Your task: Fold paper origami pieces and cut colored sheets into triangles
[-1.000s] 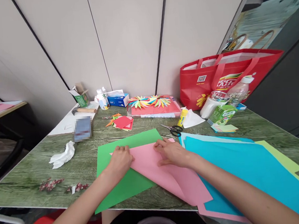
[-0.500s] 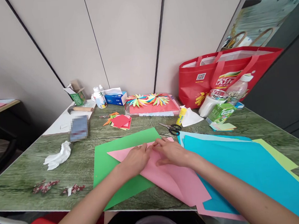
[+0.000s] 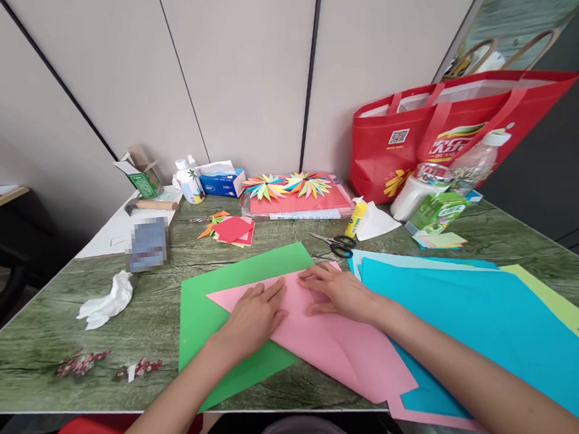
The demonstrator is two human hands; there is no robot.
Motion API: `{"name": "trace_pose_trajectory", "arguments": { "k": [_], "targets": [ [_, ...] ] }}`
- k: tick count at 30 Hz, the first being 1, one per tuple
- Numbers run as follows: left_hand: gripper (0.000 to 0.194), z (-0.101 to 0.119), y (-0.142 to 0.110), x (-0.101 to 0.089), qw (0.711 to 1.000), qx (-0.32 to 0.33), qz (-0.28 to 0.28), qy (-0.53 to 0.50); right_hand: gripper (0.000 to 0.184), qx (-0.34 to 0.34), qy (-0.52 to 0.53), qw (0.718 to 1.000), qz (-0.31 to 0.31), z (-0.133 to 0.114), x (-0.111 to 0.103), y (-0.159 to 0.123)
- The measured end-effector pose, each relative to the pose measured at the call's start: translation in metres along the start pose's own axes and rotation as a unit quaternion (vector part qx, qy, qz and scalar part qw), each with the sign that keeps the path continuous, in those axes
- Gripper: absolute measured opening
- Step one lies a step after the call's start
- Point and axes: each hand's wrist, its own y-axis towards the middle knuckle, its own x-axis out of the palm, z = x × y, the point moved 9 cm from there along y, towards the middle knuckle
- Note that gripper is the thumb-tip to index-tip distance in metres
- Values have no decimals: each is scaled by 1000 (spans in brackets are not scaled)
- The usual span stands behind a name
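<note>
A folded pink paper sheet lies on a green sheet in front of me on the table. My left hand rests flat on the pink paper's left part, fingers stretched out toward its top edge. My right hand presses flat on the pink paper near its upper edge, fingers pointing left. Neither hand grips anything.
Blue sheets and a light green sheet spread to the right. Scissors, a glue stick, a crumpled tissue, small folded papers, paper stars on a red folder, a red bag, bottles and boxes stand behind.
My left hand slid right along the pink paper from its left corner toward the middle, then drew back a little. My right hand stayed in place. The view shifted slightly.
</note>
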Motion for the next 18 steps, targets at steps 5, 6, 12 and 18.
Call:
{"name": "trace_pose_trajectory", "arguments": {
  "k": [5,6,12,18],
  "targets": [
    [50,-13,-9,-1,999,-33,-3,-3,57,5,8,1000,-5,0,-1,1],
    [50,-16,-12,-1,999,-32,3,-11,56,7,9,1000,-5,0,-1,1],
    [43,-36,-24,-1,996,-8,39,-83,51,12,20,1000,-1,1,1,-1],
    [43,-38,-24,2,995,15,15,-94,49,10,22,1000,-1,0,-1,-2]
  ]
}}
